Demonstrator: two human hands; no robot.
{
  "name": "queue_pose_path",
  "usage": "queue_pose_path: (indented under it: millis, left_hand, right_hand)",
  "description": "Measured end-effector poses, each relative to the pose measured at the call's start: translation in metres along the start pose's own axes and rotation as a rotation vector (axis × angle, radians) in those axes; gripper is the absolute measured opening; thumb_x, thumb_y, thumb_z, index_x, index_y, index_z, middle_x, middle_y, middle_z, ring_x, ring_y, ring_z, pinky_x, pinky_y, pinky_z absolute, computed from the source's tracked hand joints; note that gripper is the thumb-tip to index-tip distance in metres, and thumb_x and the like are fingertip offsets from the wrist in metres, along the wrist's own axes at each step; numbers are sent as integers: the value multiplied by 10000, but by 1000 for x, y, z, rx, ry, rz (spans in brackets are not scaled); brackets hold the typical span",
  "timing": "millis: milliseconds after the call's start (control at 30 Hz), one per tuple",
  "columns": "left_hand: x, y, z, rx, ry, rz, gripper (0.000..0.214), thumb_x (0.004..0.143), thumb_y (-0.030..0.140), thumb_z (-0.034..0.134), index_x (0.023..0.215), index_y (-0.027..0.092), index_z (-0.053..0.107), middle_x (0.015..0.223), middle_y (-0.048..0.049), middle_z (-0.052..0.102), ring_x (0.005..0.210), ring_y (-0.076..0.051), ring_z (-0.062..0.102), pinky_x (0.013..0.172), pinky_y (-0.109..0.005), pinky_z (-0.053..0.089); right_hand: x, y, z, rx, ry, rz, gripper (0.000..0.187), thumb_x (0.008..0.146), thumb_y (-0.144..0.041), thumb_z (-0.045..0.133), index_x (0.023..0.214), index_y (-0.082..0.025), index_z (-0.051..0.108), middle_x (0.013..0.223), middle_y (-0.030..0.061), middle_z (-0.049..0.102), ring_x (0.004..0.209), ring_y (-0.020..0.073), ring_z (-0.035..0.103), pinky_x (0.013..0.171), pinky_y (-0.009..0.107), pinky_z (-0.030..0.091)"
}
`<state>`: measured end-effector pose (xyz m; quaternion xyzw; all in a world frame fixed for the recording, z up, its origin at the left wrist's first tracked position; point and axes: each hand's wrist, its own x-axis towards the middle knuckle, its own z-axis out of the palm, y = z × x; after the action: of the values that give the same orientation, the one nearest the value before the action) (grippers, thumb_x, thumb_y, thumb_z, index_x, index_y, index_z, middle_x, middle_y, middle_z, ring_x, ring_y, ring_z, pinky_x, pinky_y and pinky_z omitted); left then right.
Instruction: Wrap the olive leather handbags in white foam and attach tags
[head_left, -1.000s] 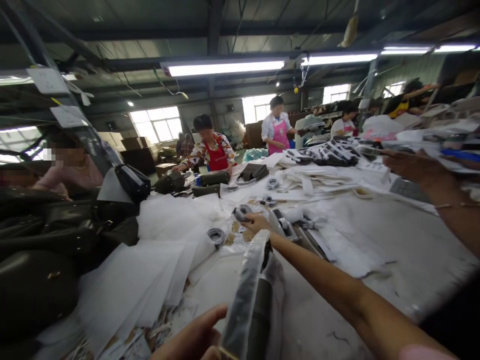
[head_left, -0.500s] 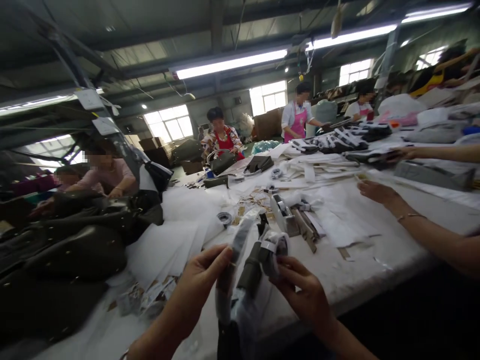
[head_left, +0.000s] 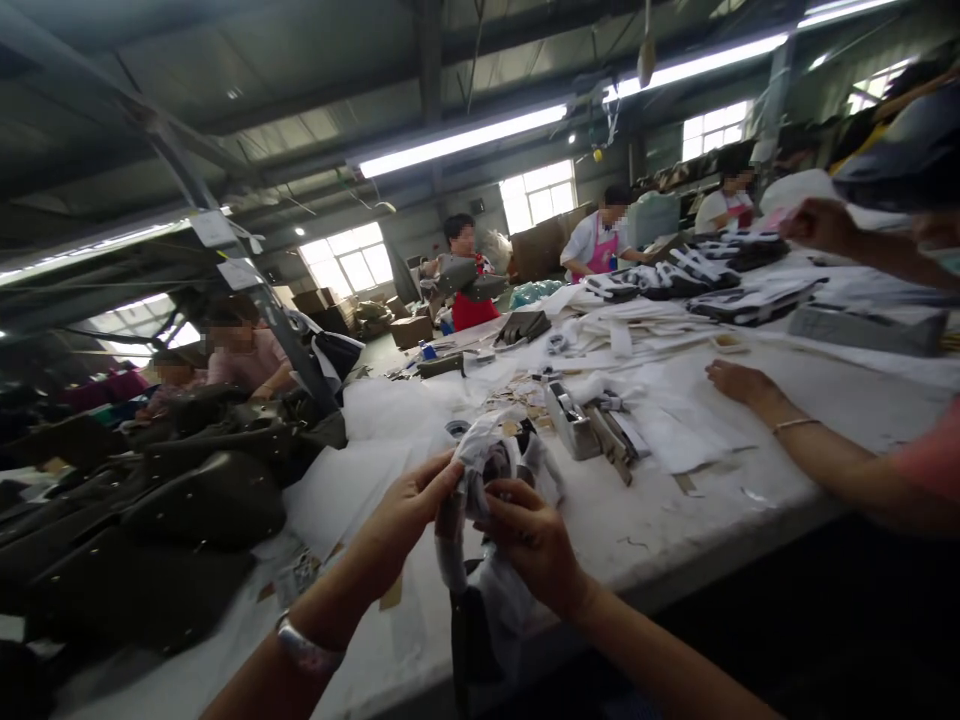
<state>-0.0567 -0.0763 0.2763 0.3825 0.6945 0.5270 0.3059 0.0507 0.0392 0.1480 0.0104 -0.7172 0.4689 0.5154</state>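
Here, wrapped strap (head_left: 451, 550) between left fingers (head_left: 441, 476) and right fingers (head_left: 517, 508).

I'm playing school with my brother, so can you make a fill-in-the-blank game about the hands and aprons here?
1. The wrapped piece is held by the person's left hand and ____ hand.
2. A shiny band circles the person's own ____ wrist.
3. The leftmost apron across the table is coloured ____.
4. The next apron to its right is coloured ____.

Missing words: right; left; red; pink.
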Motion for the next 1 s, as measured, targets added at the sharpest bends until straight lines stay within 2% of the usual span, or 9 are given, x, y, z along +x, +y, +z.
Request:
queue_pose_path:
  millis: [100,167,333,433,500,600,733,867,1000]
  left_hand:
    - [0,7,-5,-20,-126,-36,520,869,537,604,1269,206,635,1123,-62,717,947,-225,657,801,-273,507]
    - [1,6,-7,-77,-135,-59,558,874,514,611,1337,205,577,1173,-75,706,1012,-245,657,857,-298,509]
    - [2,-4,-3,-93,41,-47,667,837,515,661,1411,222,489,1194,-62,710,1034,-235,674,909,-301,516]
    - [4,-4,-3,-98,95,-71,741,784,559,697,1423,259,472,1123,-50,741,970,-238,702,854,-307,555]
    - [10,-1,-8,-99,147,-68,761,752,568,723,1416,288,480,1068,-37,757,935,-222,712,812,-274,567]
    - [25,2,-21,-87,235,2,736,734,555,748,1389,322,509,1039,-15,761,915,-198,711,767,-226,566]
    - [39,3,-27,-48,244,52,739,716,556,760,1378,333,520,992,-3,764,907,-211,711,721,-218,566]
    - [33,0,-19,22,103,-36,790,672,575,778,1372,303,532,948,-24,770,883,-250,717,700,-253,577]
    - [21,-8,-15,51,76,-106,786,678,601,755,1360,268,548,944,-46,771,892,-290,715,748,-331,590]
  right_hand:
    - [2,2,4,22,-17,-29,250,904,-252,653,1143,-262,725,1139,78,650,986,185,670,860,295,589]
    - [4,2,5,-1,-33,-52,245,921,-261,628,1147,-263,722,1152,76,651,1012,188,666,897,307,582]
    - [8,-3,-5,-142,-131,-151,344,930,-244,605,1272,-263,639,1230,89,641,1045,187,668,908,293,570]
    - [3,5,-37,-173,-118,-140,319,936,-236,590,1250,-249,640,1197,82,659,1056,184,661,927,304,558]
    - [-2,23,-73,-289,-15,1,239,947,-255,562,1153,-227,681,1114,75,682,958,170,682,864,290,573]
    - [0,65,-139,-684,86,376,251,954,-319,521,1106,-197,679,1104,70,685,849,151,682,768,263,573]
    - [24,128,-210,-910,104,580,305,925,-259,519,1145,-98,655,1142,151,668,900,196,673,841,313,531]
    - [51,174,-234,-1056,19,757,316,903,-299,588,1094,-66,681,1116,207,679,1018,272,660,882,341,489]
    - [64,196,-238,-1117,-141,901,250,902,-353,633,958,-119,700,1012,129,711,995,253,666,868,375,504]
